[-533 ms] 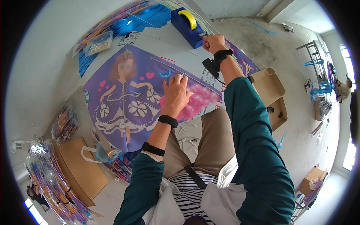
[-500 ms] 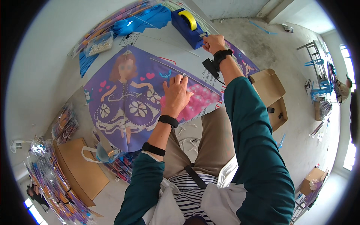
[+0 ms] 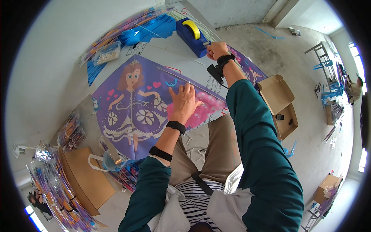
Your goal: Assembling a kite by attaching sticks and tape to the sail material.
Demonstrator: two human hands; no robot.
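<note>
A purple kite sheet (image 3: 148, 112) printed with a princess figure, hearts and pink blossoms lies on the work board. My left hand (image 3: 184, 101) rests flat on it, fingers spread, beside a thin pale rod (image 3: 170, 72) along its upper right edge. At the front end of a blue tape dispenser (image 3: 189, 40) with a yellow core, my right hand (image 3: 217, 50) is closed, its fingers pinched on the tape where it leaves the dispenser. The strip itself hardly shows. A thin rod also runs down the middle of the sheet.
Blue ribbon strips (image 3: 154, 29) and a clear box of small white parts (image 3: 107, 54) sit at the board's far left. An open cardboard box (image 3: 279, 98) stands to the right. Wrapped bundles (image 3: 58, 193) and a cardboard sheet (image 3: 87, 178) lie at lower left.
The view has shifted slightly. My left hand has flattened, its fingers spreading on the sheet near the rod. My right hand stays at the dispenser's front end.
</note>
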